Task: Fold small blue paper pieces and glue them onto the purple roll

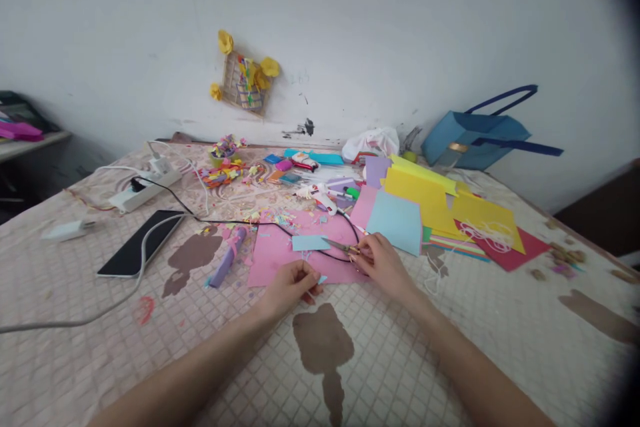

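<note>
Now shows a bare stretch of patterned counter (240,360) nearest, with a brown patch (323,340) between the forearms. Just beyond, pinches a small pale-blue scrap (323,279) between thumb and fingers of the left hand (297,285). Grasps scissors (340,245) by the handles in the right hand (383,263), blades pointing left over the right end of a pale-blue strip (307,242); cannot tell whether touching it. Has the strip lying on a pink sheet (267,263), beyond the left hand and across a black cable (175,195).

To the left of the pink sheet, has a purple roll (229,259) tilted at its edge, then a dark tablet (143,245) crossed by a pale cable (115,307), with a white charger (70,231) farther left. To the right, has a light-blue sheet (395,220), yellow sheets (420,200) and a red sheet (530,250) under loose white string (487,235).

Farther back, shows a white glue gun (323,199) near the middle, a power strip (145,192) on the left and a small pot (223,161) of paper pieces. At the far right, shows a blue bag (475,140); on the wall (350,27), a woven hanging (246,85) with yellow flowers (225,41).
</note>
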Demonstrator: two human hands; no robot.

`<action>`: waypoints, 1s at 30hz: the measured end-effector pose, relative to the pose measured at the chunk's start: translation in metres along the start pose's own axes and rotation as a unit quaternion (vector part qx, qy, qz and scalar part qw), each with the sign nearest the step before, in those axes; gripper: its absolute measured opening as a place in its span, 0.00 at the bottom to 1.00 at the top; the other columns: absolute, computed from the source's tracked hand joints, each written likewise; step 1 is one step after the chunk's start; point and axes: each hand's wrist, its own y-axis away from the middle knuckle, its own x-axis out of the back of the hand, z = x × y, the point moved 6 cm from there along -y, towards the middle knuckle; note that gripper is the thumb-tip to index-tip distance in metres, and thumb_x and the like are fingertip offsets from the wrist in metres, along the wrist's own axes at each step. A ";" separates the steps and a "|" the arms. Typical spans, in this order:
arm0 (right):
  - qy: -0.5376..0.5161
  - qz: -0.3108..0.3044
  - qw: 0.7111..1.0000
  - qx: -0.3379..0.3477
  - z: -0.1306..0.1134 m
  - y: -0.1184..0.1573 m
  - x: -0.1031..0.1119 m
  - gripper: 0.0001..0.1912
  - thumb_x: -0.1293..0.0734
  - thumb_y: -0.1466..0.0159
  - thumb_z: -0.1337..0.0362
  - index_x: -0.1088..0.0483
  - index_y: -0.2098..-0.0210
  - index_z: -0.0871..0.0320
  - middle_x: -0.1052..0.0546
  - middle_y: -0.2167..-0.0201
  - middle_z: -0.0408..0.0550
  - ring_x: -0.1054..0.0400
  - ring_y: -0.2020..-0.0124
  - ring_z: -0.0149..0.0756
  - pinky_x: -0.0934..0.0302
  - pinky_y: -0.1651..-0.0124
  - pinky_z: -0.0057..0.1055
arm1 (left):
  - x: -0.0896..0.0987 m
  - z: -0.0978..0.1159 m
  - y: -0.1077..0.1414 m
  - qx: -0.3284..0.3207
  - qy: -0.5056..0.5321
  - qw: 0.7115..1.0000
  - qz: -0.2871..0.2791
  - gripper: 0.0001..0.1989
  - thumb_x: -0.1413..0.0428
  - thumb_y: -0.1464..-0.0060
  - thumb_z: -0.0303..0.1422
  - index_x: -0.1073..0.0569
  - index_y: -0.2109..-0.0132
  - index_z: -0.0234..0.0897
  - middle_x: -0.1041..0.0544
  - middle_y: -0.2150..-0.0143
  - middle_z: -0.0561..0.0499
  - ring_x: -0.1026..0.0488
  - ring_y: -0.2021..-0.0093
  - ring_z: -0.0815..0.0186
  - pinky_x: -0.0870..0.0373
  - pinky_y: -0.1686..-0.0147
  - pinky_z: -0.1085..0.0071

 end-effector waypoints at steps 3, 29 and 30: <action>0.012 -0.049 0.999 -0.006 0.013 -0.001 -0.007 0.06 0.36 0.41 0.63 0.39 0.70 0.55 0.32 0.68 0.48 0.37 0.64 0.41 0.42 0.62 0.36 | 0.002 -0.002 -0.001 0.003 0.020 1.000 0.000 0.18 0.41 0.54 0.44 0.34 0.70 0.33 0.27 0.76 0.52 0.31 0.78 0.73 0.32 0.77 0.76; -0.407 -0.121 0.893 -0.147 -0.064 -0.006 -0.046 0.15 0.34 0.44 0.54 0.39 0.75 0.58 0.41 0.83 0.36 0.50 0.82 0.25 0.58 0.81 0.24 | 0.009 0.035 -0.007 -0.059 -0.007 0.998 0.010 0.15 0.42 0.53 0.42 0.33 0.70 0.32 0.25 0.74 0.50 0.29 0.74 0.70 0.32 0.72 0.73; -0.410 -0.114 0.892 -0.151 -0.063 -0.006 -0.045 0.14 0.34 0.44 0.55 0.39 0.75 0.58 0.42 0.84 0.36 0.50 0.83 0.25 0.59 0.81 0.24 | 0.009 0.036 -0.007 -0.057 -0.003 0.998 0.006 0.15 0.42 0.52 0.42 0.32 0.70 0.32 0.25 0.74 0.49 0.28 0.73 0.69 0.32 0.71 0.72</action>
